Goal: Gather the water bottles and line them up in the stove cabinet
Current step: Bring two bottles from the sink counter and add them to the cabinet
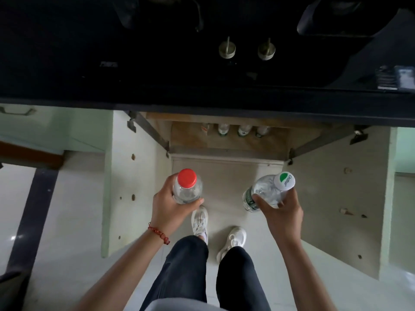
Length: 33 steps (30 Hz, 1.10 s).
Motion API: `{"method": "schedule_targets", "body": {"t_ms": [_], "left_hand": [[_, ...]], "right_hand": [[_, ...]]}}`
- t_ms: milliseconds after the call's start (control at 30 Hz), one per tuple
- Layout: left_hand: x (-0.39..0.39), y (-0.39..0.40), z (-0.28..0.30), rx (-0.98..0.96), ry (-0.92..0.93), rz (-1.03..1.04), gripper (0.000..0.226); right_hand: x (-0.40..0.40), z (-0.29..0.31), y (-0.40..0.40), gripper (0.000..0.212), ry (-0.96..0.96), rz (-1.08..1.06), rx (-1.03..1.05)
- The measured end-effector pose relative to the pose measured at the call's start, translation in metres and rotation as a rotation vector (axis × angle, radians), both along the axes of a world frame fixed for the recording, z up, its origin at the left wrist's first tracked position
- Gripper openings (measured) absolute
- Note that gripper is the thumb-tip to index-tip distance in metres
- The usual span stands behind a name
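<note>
2 bottles are in hand at this moment, 1 per hand. The left hand [167,204] is closed around the shoulder of a clear bottle with a red cap [187,188], held upright with the cap facing the camera. The right hand [283,215] grips a clear bottle with a white-and-green cap [268,191], tilted so its cap leans toward the right and its green label shows below the fingers. Both bottles hang above the floor, in front of the open stove cabinet [226,144], between its 2 swung-out doors: the left door [134,176] and the right door [336,198].

Deeper inside, at the back of the cabinet floor, a row of bottles [242,130] already stands side by side; at least 3 are plain to see, and a 4th shape at the left end of the row is too dim to tell. The cooktop [202,63] with its 2 knobs overhangs the opening.

Judging from this, the task looks well under way: several bottles are lined up and 2 more are gathered but not yet placed. What remains is to lower these 2 into the cabinet and set them upright in line with the row. Whether more bottles wait elsewhere cannot be told.
</note>
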<state>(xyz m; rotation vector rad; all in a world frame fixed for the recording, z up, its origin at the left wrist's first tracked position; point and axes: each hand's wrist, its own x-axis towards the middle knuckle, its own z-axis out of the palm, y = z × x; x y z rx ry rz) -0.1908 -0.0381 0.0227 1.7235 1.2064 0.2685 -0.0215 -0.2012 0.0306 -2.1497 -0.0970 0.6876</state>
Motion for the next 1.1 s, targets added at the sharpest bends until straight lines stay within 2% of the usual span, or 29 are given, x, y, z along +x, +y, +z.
{"method": "schedule_targets", "body": {"t_ms": [200, 333, 433, 600, 767, 867, 1033, 1100], "left_hand": [[0.031, 0.011, -0.051, -0.001, -0.043, 0.04, 0.058], [0.049, 0.016, -0.1, -0.014, -0.087, 0.106, 0.063], [0.064, 0.026, -0.14, 0.005, -0.107, 0.1, 0.064], [0.086, 0.053, -0.22, 0.073, -0.113, 0.103, 0.063], [0.101, 0.076, -0.304, 0.066, -0.122, 0.127, 0.071], [0.11, 0.089, -0.347, 0.097, -0.104, 0.082, 0.051], [0.125, 0.116, -0.409, 0.139, -0.135, 0.054, 0.046], [0.13, 0.126, -0.432, 0.134, -0.161, 0.074, 0.046]], "right_hand": [[0.025, -0.047, 0.02, 0.056, -0.024, 0.06, 0.018], [0.043, -0.09, 0.025, 0.051, -0.063, 0.059, 0.026], [0.058, -0.136, 0.029, 0.052, -0.075, 0.051, 0.06], [0.08, -0.228, 0.04, 0.068, -0.152, 0.04, 0.089], [0.102, -0.315, 0.05, 0.067, -0.237, 0.063, 0.097], [0.118, -0.362, 0.056, 0.072, -0.201, 0.068, 0.128], [0.146, -0.426, 0.072, 0.071, -0.286, 0.084, 0.151], [0.155, -0.446, 0.078, 0.078, -0.316, 0.104, 0.209]]}}
